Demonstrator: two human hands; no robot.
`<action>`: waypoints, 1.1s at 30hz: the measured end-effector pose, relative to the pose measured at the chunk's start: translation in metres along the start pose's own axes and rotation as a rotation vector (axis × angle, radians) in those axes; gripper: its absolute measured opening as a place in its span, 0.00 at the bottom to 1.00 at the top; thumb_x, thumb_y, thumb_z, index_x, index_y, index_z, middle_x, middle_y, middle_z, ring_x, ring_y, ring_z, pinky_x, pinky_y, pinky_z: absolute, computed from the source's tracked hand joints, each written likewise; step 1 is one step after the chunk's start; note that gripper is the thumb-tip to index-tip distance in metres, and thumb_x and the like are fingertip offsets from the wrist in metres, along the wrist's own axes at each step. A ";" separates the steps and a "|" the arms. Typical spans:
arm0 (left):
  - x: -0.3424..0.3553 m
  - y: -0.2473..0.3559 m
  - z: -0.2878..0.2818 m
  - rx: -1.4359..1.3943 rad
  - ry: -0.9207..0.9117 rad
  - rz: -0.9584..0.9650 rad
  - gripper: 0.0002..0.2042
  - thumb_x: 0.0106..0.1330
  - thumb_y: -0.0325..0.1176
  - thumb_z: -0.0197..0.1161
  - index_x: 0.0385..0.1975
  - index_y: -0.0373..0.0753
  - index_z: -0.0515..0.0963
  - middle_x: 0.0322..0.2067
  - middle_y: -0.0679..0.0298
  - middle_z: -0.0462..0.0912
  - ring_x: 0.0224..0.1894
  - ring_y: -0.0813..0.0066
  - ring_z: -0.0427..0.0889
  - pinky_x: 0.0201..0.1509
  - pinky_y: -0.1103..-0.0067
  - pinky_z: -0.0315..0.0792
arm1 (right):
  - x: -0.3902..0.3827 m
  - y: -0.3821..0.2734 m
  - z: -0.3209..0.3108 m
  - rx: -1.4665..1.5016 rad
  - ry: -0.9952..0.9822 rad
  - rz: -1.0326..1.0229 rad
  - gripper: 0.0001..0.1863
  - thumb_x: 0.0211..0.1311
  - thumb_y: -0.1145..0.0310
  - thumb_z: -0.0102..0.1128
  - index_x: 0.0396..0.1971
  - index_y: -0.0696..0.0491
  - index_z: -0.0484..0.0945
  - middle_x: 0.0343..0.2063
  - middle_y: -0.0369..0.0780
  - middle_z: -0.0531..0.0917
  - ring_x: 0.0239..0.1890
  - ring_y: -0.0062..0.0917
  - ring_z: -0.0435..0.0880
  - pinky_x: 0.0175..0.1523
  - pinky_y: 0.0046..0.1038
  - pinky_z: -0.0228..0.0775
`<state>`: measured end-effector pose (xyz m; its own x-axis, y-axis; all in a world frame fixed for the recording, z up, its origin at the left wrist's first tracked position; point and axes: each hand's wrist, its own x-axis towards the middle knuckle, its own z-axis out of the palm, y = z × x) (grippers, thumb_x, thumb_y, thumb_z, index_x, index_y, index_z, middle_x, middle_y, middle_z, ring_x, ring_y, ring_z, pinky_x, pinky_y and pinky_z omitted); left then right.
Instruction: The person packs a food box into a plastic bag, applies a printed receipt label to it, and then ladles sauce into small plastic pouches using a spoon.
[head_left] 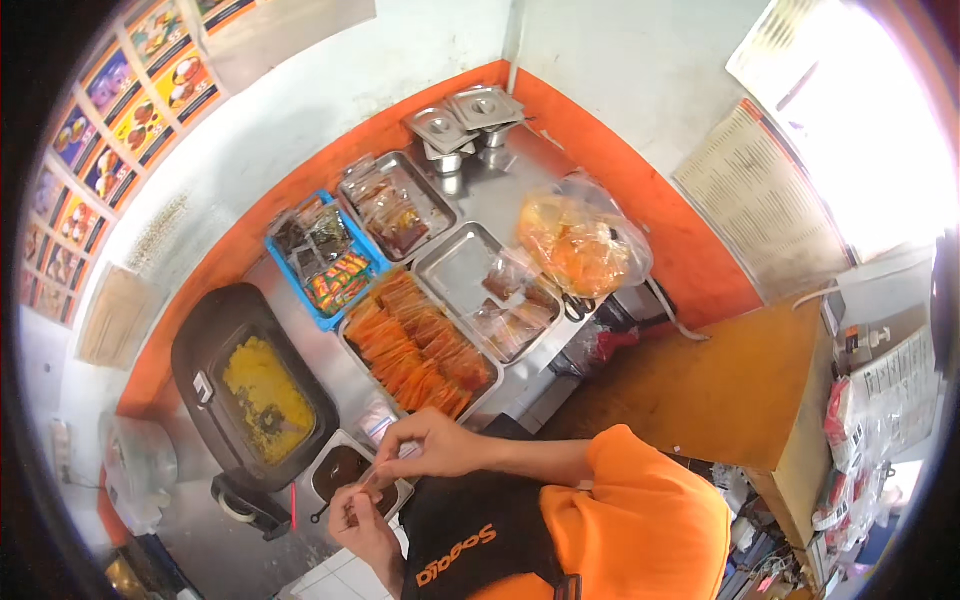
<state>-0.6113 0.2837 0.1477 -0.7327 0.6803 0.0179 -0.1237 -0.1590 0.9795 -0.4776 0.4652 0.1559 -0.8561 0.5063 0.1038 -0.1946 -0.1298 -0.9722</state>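
Note:
Both of my hands come together over the near edge of the steel counter. My left hand has its fingers curled and pinched on a small clear plastic bag. Just above it, my right hand is closed, its fingertips pinching the upper end of the same bag; its contents are too small to make out. Partly behind my hands stands a steel pan of dark brown sauce, with a black handle end showing at its side. A stack of clear plastic bags lies beside the pan.
A tray of orange-filled packets lies ahead, near a blue basket of sachets, a tray of brown packets, and a half-filled tray. A dark pan of yellow food, a tape dispenser and a large bag flank them.

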 end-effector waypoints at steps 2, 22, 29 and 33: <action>-0.002 -0.001 -0.001 0.078 -0.016 -0.009 0.12 0.75 0.32 0.66 0.50 0.30 0.81 0.39 0.60 0.83 0.38 0.74 0.80 0.47 0.79 0.73 | 0.000 0.001 -0.021 0.068 0.112 0.040 0.07 0.67 0.68 0.73 0.37 0.56 0.87 0.34 0.33 0.89 0.39 0.14 0.84 0.46 0.24 0.78; -0.010 0.014 -0.053 0.284 0.293 -0.022 0.13 0.74 0.27 0.65 0.54 0.31 0.81 0.43 0.59 0.84 0.40 0.74 0.82 0.48 0.78 0.76 | -0.034 0.059 -0.215 -1.123 1.029 -0.084 0.13 0.63 0.69 0.70 0.45 0.58 0.82 0.41 0.48 0.85 0.40 0.41 0.84 0.45 0.40 0.75; -0.015 0.019 -0.057 0.234 0.273 -0.059 0.14 0.72 0.24 0.66 0.56 0.31 0.81 0.44 0.60 0.85 0.42 0.76 0.83 0.50 0.78 0.77 | -0.058 0.015 -0.088 -0.793 -0.440 0.485 0.23 0.73 0.50 0.62 0.43 0.58 0.86 0.33 0.52 0.88 0.36 0.47 0.86 0.43 0.44 0.76; -0.015 0.023 -0.054 0.255 0.234 -0.081 0.15 0.71 0.23 0.66 0.56 0.32 0.81 0.44 0.60 0.85 0.43 0.77 0.83 0.50 0.79 0.77 | -0.035 0.000 -0.082 -0.725 -0.635 0.431 0.22 0.73 0.52 0.62 0.32 0.57 0.87 0.37 0.48 0.88 0.41 0.45 0.87 0.48 0.43 0.78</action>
<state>-0.6397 0.2310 0.1594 -0.8644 0.4965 -0.0795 -0.0386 0.0922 0.9950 -0.4088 0.5175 0.1349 -0.9191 -0.0280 -0.3931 0.3386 0.4543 -0.8240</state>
